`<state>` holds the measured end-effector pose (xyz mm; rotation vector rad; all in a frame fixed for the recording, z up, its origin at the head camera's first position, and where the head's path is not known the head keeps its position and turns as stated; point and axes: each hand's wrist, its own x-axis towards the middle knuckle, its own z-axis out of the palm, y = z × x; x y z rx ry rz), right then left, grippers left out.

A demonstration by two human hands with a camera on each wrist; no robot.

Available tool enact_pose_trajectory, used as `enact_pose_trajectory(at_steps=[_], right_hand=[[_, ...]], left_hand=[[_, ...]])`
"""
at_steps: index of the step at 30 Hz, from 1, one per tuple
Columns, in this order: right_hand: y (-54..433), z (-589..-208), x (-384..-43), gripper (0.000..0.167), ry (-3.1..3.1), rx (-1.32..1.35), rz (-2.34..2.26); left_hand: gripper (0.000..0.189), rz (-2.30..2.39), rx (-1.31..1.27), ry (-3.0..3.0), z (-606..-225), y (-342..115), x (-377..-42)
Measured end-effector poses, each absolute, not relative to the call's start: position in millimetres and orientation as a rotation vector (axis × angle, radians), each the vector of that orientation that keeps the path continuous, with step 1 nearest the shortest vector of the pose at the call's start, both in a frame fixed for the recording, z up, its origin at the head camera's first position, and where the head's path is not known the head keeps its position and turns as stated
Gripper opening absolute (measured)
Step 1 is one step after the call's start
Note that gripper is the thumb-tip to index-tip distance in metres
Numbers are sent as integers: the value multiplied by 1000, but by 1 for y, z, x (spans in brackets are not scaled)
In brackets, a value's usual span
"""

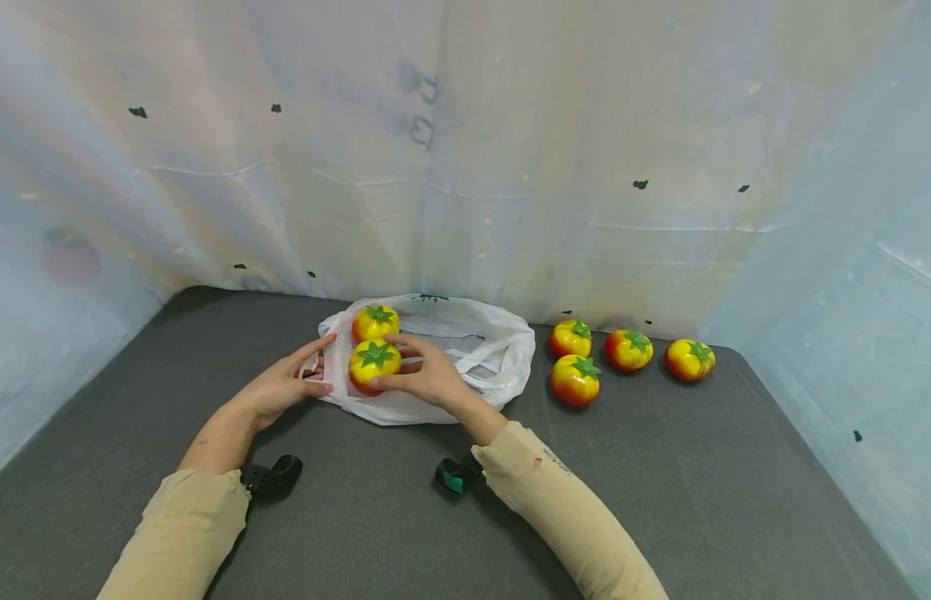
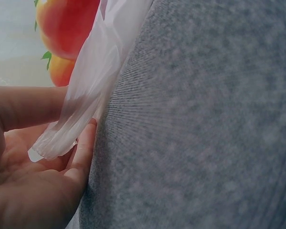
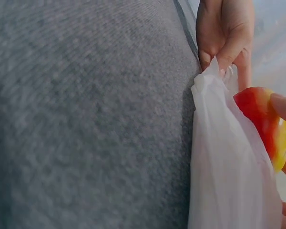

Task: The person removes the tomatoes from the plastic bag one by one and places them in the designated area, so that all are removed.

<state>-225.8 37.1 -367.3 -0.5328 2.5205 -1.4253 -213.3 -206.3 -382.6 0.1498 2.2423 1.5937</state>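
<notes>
A white plastic bag [image 1: 503,387] lies spread on the dark table. My left hand [image 1: 281,383] pinches its left edge; in the left wrist view the thumb and fingers of that hand [image 2: 38,176] close around the gathered film. My right hand [image 1: 427,375] grips a yellow-red tomato [image 1: 374,363] with a green star-shaped top, over the bag's left part. Just behind it, a second such tomato [image 1: 375,322] sits within the bag. From the right wrist, the gripped tomato [image 3: 264,124] shows above the bag's side, with the thumb against it.
To the right of the bag lie several more tomatoes [image 1: 575,381] on the grey table [image 1: 705,483]. A pale sheet [image 1: 495,150] hangs behind the table's far edge and along both sides. Black wristbands [image 1: 273,477] circle both forearms near beige sleeves.
</notes>
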Motion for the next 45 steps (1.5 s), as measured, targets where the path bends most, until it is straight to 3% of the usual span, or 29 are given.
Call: enact_pose_trajectory(at_steps=[24, 45], right_hand=[[62, -356, -221, 59, 2478, -598, -1520], [85, -349, -219, 59, 2477, -490, -1565]], left_hand=[[89, 1598, 164, 2235, -384, -207, -213], [88, 1590, 183, 2247, -383, -207, -212]])
